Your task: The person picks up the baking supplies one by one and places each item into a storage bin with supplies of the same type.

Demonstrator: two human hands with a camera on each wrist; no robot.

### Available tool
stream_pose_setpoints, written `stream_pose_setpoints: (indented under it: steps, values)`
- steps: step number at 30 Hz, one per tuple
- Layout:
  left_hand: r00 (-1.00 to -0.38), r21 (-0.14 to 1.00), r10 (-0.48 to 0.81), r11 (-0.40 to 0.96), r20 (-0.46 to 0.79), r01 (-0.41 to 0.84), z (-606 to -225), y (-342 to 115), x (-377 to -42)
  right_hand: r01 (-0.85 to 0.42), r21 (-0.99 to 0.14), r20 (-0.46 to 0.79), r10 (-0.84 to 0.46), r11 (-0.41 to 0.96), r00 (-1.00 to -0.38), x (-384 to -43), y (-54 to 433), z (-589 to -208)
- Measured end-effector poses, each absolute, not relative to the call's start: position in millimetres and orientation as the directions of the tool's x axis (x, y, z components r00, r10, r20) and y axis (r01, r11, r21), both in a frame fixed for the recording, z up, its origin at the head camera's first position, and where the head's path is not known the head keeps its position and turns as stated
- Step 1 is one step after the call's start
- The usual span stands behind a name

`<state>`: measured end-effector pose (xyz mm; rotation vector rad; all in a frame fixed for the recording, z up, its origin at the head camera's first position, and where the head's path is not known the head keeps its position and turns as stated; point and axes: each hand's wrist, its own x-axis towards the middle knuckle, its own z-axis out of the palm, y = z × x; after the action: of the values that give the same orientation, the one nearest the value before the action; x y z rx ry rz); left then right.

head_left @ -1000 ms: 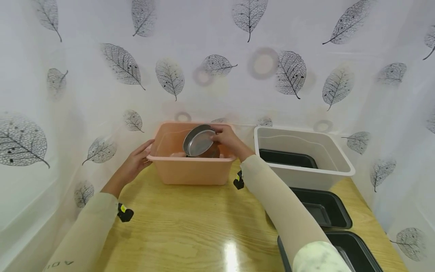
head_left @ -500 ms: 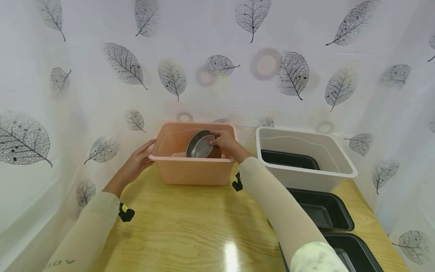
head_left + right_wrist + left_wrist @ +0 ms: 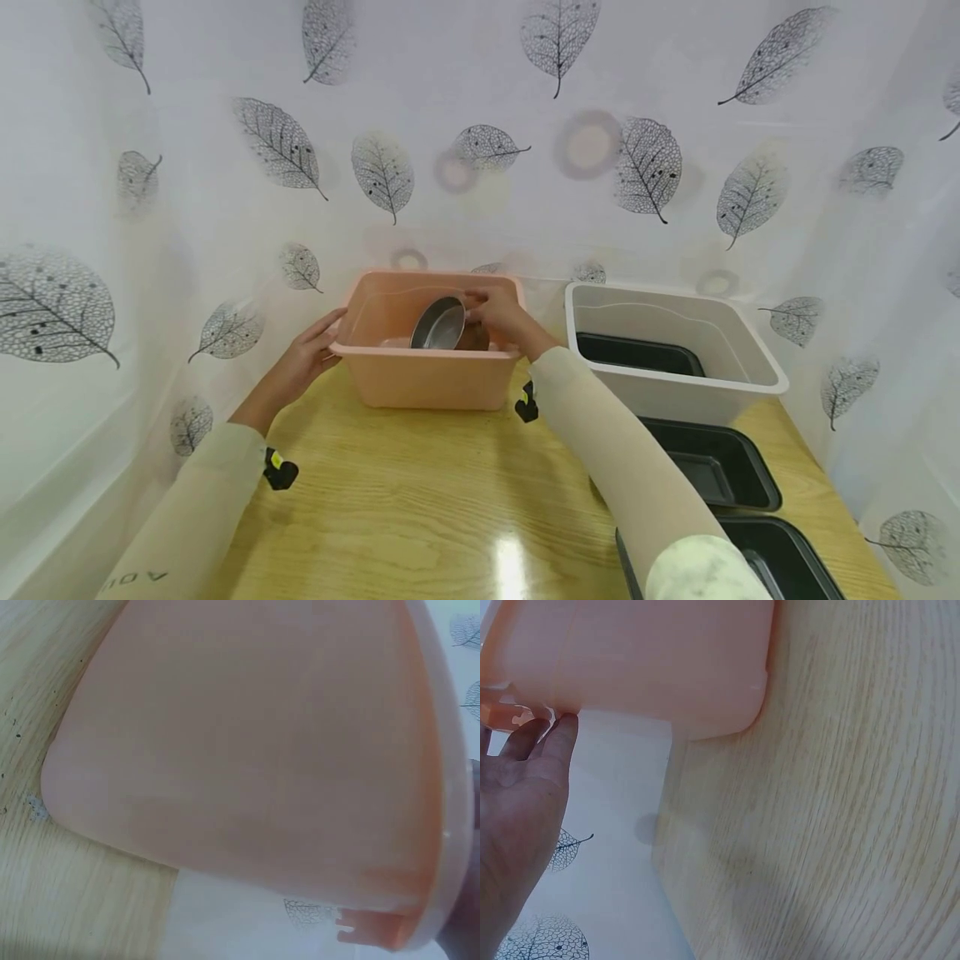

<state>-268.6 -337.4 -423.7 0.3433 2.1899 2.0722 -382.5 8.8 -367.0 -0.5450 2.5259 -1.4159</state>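
Note:
A round metal cake pan (image 3: 439, 323) stands tilted inside the pink plastic bin (image 3: 431, 379). My right hand (image 3: 498, 312) reaches over the bin's right side, fingertips at the pan's right edge. Whether they still pinch that edge cannot be told. A brownish object (image 3: 474, 337) shows beneath my right fingers, mostly hidden. My left hand (image 3: 307, 354) holds the bin's left rim, its fingers (image 3: 564, 735) under the edge in the left wrist view. In the right wrist view, the bin's wall (image 3: 255, 757) hides nearly all of my right hand.
To the right stands a white bin (image 3: 675, 392) with a dark loaf pan (image 3: 637, 353) inside. Two more dark loaf pans (image 3: 712, 467) lie on the wooden table (image 3: 390, 500), partly under my right forearm. A leaf-print curtain (image 3: 480, 208) hangs close behind the bins.
The cake pan has gone lower into the pink bin and turned more on edge. My right hand has lowered with it, and its fingertips now overlap the pan less. The left hand stays put.

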Motion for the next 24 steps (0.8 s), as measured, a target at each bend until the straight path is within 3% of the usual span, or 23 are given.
stream_pose_setpoints:
  steps: [11, 24]
  values:
    - [-0.970, 0.994, 0.228, 0.055, 0.079, 0.094, -424, -337, -268, -0.387, -0.819, 0.121, -0.533, 0.423, -0.837, -379, 26, -353]
    - [-0.977, 0.994, 0.203, 0.068, 0.066, 0.081, -422, -335, -265, -0.351, -0.863, 0.100, -0.557, 0.363, -0.824, -353, 54, -336]
